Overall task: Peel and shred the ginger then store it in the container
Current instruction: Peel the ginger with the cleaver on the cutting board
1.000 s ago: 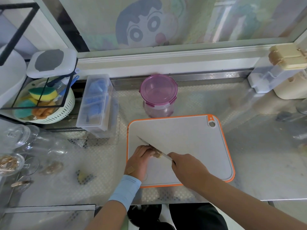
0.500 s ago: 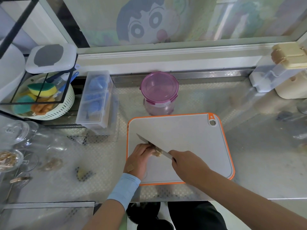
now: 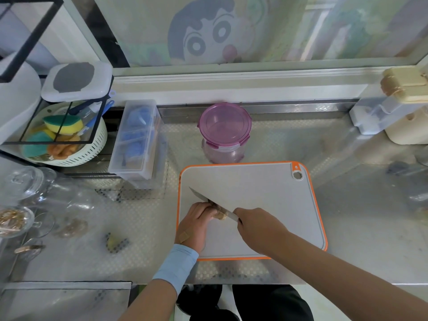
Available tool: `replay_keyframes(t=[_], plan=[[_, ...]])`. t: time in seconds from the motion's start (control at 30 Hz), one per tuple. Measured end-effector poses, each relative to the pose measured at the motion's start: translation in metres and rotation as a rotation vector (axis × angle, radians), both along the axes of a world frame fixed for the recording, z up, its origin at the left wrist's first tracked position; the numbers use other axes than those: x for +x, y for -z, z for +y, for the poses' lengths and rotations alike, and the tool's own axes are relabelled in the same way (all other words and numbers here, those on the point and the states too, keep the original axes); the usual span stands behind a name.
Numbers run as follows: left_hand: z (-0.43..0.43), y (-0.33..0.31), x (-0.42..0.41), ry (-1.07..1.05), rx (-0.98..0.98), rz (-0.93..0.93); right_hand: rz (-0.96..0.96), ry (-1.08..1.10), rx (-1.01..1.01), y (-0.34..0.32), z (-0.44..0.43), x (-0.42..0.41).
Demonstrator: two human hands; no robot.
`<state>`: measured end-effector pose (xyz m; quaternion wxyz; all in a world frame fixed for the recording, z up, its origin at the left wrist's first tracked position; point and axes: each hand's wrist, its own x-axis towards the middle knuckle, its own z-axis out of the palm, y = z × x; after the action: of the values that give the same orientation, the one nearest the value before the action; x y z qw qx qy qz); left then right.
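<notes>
The left hand [image 3: 196,222] holds the ginger [image 3: 220,213] at the board's [image 3: 266,193] 8 o'clock side. The right hand [image 3: 257,228] grips the knife [image 3: 201,197], pointing to 10 o'clock across it (container [image 3: 224,126] at 12).

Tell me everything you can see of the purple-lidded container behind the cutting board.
The container is a round jar of clear, purplish-tinted plastic, with a translucent purple lid closed on it and clip latches at the rim. It stands upright on the steel counter, right behind the far edge of the cutting board; whether the two touch cannot be told. It looks empty. Nothing else touches it.
</notes>
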<state>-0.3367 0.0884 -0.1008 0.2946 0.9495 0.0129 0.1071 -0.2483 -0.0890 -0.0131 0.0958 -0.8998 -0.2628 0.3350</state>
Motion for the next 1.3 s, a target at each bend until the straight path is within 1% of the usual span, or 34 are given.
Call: replay_keyframes(t=[0.37,0.67,0.97,1.1,1.3], plan=[[0.0,0.0,0.001,-0.009,-0.003,0.035,0.059,-0.012,-0.005,-0.001,0.009,0.011],[-0.002,-0.001,0.001,-0.01,0.01,0.01,0.127,-0.001,-0.007,-0.001,0.011,0.014],[-0.001,0.0,0.001,-0.016,0.003,0.008,0.174,-0.023,-0.06,-0.003,0.02,0.021],[-0.003,-0.001,0.001,-0.004,-0.014,0.005,0.164,0.004,-0.061,0.001,0.019,0.017],[-0.001,0.0,-0.001,0.009,-0.007,0.067,0.163,0.071,-0.013,0.022,0.015,0.004]])
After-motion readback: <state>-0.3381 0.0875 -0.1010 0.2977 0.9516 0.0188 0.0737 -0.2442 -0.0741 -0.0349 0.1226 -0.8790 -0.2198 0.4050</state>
